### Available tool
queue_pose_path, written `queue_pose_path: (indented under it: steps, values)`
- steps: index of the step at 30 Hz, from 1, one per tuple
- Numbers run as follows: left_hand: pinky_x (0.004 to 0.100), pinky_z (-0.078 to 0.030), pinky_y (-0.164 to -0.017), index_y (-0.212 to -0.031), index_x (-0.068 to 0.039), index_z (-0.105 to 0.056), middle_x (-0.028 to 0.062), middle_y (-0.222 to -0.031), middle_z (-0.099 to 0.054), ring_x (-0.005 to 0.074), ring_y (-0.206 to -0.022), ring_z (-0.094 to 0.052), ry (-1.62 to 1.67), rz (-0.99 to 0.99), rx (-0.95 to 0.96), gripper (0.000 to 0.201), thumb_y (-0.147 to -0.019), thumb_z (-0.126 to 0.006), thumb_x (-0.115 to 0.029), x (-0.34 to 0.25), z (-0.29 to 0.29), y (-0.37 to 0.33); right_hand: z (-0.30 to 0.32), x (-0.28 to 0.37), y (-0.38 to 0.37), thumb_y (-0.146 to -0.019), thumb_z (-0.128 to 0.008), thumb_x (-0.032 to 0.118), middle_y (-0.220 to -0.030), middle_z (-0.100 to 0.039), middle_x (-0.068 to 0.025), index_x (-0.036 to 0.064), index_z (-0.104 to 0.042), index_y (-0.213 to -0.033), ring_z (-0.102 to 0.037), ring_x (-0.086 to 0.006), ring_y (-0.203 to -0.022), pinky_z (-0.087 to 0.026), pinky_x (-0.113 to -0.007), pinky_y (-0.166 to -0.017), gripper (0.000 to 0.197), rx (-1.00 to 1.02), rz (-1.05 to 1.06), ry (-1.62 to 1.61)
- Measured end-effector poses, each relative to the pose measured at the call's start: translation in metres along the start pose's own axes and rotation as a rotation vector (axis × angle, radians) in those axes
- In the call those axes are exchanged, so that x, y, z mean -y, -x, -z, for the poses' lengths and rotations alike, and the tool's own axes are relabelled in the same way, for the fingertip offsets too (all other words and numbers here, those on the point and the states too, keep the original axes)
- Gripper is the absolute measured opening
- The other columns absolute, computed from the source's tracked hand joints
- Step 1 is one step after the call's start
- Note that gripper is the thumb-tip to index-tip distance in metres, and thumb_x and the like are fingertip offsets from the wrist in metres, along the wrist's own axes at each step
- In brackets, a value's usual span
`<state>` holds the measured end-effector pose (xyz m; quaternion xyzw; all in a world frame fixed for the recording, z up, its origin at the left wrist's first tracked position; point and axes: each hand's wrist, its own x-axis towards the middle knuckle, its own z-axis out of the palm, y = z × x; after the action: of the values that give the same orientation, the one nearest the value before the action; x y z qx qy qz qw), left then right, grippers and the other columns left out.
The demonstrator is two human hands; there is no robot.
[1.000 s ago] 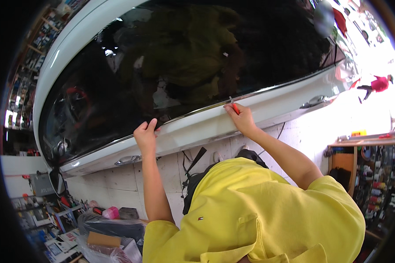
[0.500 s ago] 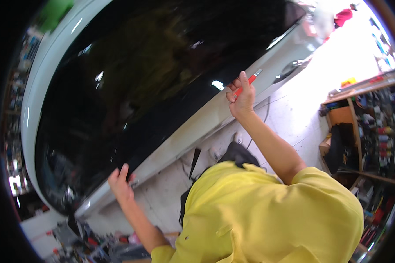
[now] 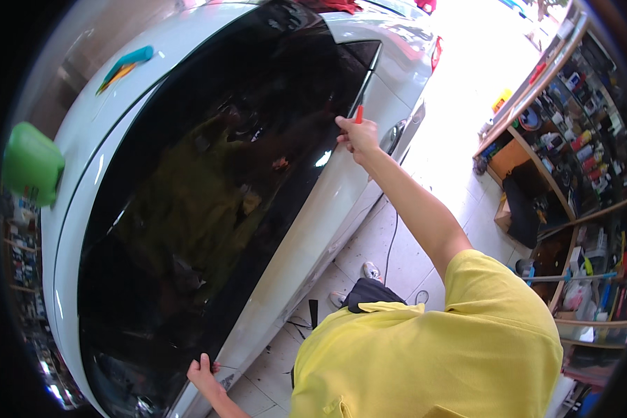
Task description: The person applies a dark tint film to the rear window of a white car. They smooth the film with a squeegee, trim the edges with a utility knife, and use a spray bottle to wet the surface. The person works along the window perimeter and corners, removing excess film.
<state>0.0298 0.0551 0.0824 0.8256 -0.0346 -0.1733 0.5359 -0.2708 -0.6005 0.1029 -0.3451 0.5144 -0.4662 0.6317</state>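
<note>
A dark window film (image 3: 258, 275) lies along the lower part of the black side window (image 3: 188, 202) of a white car. At the film's lower left edge, my left hand (image 3: 203, 374) is closed, its thumb and fingers pinching the edge. My right hand (image 3: 360, 137) is closed near the upper right of the window, by the door's top edge. It holds a red-handled cutter knife (image 3: 359, 114), whose tip points up and away from me. The fingers' underside is hidden there. My yellow shirt reflects in the glass.
On the white roof (image 3: 94, 129) rest a teal-and-yellow hand tool (image 3: 124, 67) and a green plastic container (image 3: 33, 164). Shelves (image 3: 536, 181) full of bottles and small goods stand to the right. A cable (image 3: 395, 244) runs across the tiled floor near my shoes.
The view has shifted, showing more of the car's rear and roof. My right hand has turned, bringing the knife from a slant to nearly upright. My left hand is now closed at the film's edge.
</note>
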Motion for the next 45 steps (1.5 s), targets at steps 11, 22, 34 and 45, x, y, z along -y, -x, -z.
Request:
queue_pose_path:
  steps: [11, 22, 34, 45]
  values:
    - [0.0265, -0.047, -0.056, -0.094, -0.004, -0.069, 0.0033, -0.089, -0.074, 0.0126, -0.077, -0.071, -0.067, -0.068, -0.004, 0.023, -0.108, -0.071, -0.022, 0.021, -0.02, -0.029, 0.027, -0.016, 0.005, -0.1, -0.082, 0.018, -0.076, -0.06, -0.0024, 0.0079, -0.061, -0.085, -0.06, -0.0119, -0.058, -0.037, -0.024, -0.044, 0.027, 0.173, 0.05, -0.378]
    - [0.031, -0.047, -0.06, -0.075, -0.003, -0.057, 0.0022, -0.075, -0.061, 0.0116, -0.066, -0.055, -0.131, -0.152, -0.118, 0.041, -0.106, -0.075, -0.023, 0.037, -0.031, -0.039, 0.025, -0.04, -0.036, -0.092, -0.092, 0.031, -0.069, -0.064, 0.0, 0.0107, -0.065, -0.075, -0.049, -0.0065, -0.053, -0.036, -0.023, -0.05, 0.038, 0.116, 0.375, 0.046]
    - [0.0307, -0.056, -0.064, -0.072, 0.0, -0.056, -0.0005, -0.073, -0.055, 0.0112, -0.065, -0.055, 0.021, -0.144, -0.191, 0.043, -0.104, -0.078, -0.018, 0.03, -0.046, -0.033, 0.025, -0.037, -0.039, -0.096, -0.088, 0.018, -0.07, -0.061, -0.0009, 0.012, -0.059, -0.08, -0.048, -0.009, -0.051, -0.036, -0.023, -0.048, 0.033, 0.136, 0.304, -0.079]
    - [0.0314, -0.058, -0.064, -0.068, -0.004, -0.046, -0.0038, -0.071, -0.045, 0.0079, -0.068, -0.044, 0.007, -0.168, -0.213, 0.051, -0.104, -0.079, -0.016, 0.029, -0.051, -0.034, 0.027, -0.034, -0.04, -0.096, -0.087, 0.015, -0.069, -0.061, -0.0022, 0.0098, -0.06, -0.077, -0.05, -0.0093, -0.051, -0.037, -0.023, -0.048, 0.033, 0.166, 0.322, -0.079]
